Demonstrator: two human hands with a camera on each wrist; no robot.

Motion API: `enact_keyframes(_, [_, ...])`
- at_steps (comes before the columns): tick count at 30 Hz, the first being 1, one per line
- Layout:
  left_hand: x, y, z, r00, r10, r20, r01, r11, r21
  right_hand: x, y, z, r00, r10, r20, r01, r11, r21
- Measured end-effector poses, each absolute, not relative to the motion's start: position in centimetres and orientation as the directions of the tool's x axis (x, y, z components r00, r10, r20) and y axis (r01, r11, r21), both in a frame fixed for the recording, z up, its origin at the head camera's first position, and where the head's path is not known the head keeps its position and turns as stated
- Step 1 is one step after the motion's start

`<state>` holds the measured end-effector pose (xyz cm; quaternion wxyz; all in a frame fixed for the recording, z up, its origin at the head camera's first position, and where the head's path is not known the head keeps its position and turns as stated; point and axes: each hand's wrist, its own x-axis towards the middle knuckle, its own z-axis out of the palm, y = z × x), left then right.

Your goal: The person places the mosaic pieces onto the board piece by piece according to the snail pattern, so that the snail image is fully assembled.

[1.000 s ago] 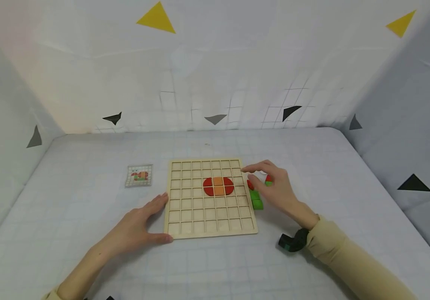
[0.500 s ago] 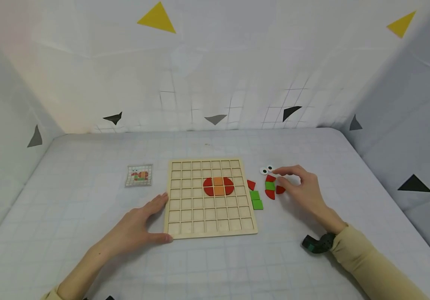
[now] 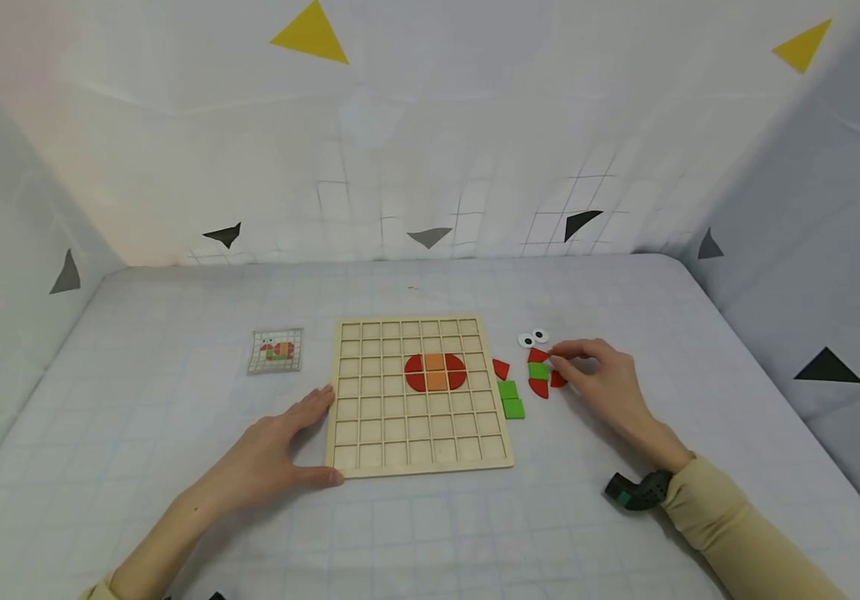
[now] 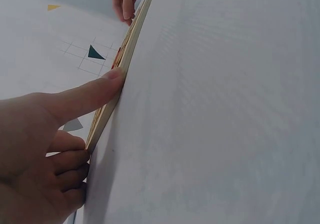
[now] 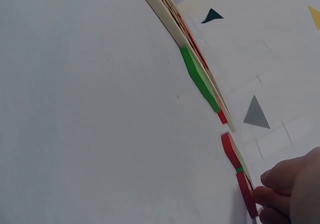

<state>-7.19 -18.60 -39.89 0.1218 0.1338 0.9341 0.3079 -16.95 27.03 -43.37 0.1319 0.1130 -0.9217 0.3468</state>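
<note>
My left hand (image 3: 272, 454) rests against the left side of a pale wooden grid board (image 3: 388, 429), fingertips at its left edge and thumb at the near left corner. On the board sit two red rounded pairs (image 3: 416, 373) with orange square tiles (image 3: 437, 371) between them. My right hand (image 3: 606, 387) is to the right of the board, thumb and index finger pinching the corner of a red curved tile (image 3: 538, 356). Just below that lie a green tile (image 3: 538, 372) and another red curved tile (image 3: 539, 388). A further red tile (image 3: 558, 380) is partly hidden under the right thumb.
Two round eye tiles (image 3: 526, 340) lie beyond the red tile. Along the board's right edge are a red tile (image 3: 501, 369) and green square tiles (image 3: 511, 408). A small picture card (image 3: 275, 351) lies left of the board. White walls stand behind the table.
My right hand has moved right from the board's edge to the loose tiles, then slightly down from the eye tiles to the red tile. The left hand stays at the board.
</note>
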Motion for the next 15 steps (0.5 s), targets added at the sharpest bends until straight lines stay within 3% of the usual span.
enact_keyframes(7, [-7.2, -18.8, -39.8, -0.935, 0.326, -0.136, 0.183, 0.777, 0.602, -17.3, 25.2, -42.8, -0.95, -0.16, 0.267, -0.298, 0.716, -0.631])
enact_keyframes(15, [-7.2, -18.7, -40.0, -0.932, 0.337, -0.137, 0.186, 0.766, 0.616, -18.1, 23.7, -43.2, -0.926, -0.187, 0.328, -0.359, 0.708, -0.609])
